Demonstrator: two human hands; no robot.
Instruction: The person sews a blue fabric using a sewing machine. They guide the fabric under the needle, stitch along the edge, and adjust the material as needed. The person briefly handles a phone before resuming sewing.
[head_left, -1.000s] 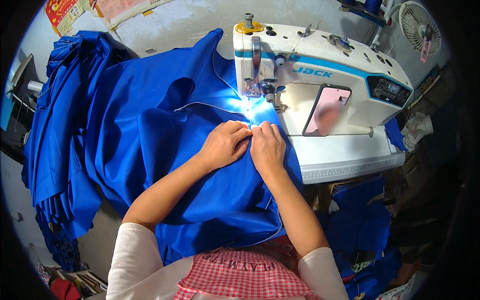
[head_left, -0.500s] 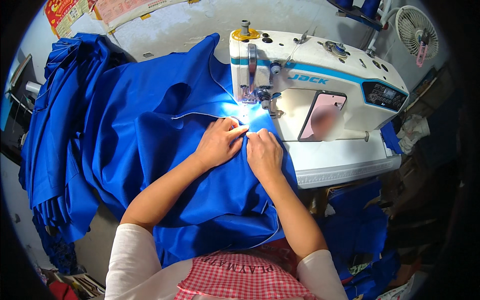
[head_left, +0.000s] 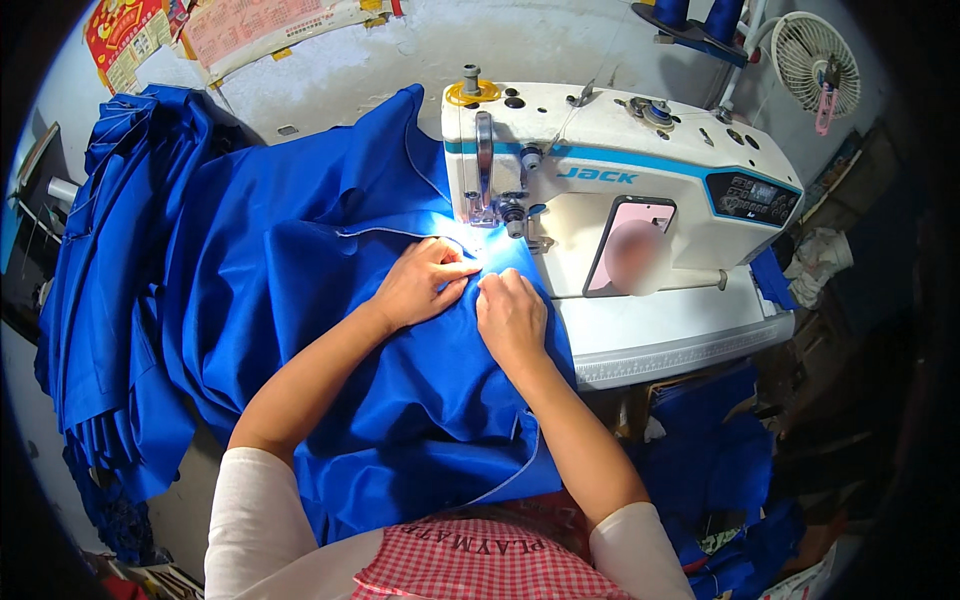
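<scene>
A large spread of blue fabric (head_left: 270, 290) drapes over the sewing machine (head_left: 600, 150) bed, and a pale stitched edge runs toward the needle area. My left hand (head_left: 425, 283) pinches the fabric just in front of the lit presser foot, its thumb and forefinger pointing right. Close beside it, my right hand (head_left: 512, 315) is curled with its fingertips gripping the same cloth. The two hands are a small gap apart. Glare from the machine's lamp washes out the needle point.
Folded blue cloth (head_left: 120, 300) hangs in a thick stack at the left. A phone (head_left: 630, 246) leans against the machine's body. Thread cones (head_left: 722, 18) and a small fan (head_left: 817, 62) are at the upper right. More blue pieces (head_left: 705, 440) lie below the table's right side.
The whole view has shifted slightly, with the machine appearing lower and further left. Both hands keep their hold on the fabric near the needle, with little visible movement against it.
</scene>
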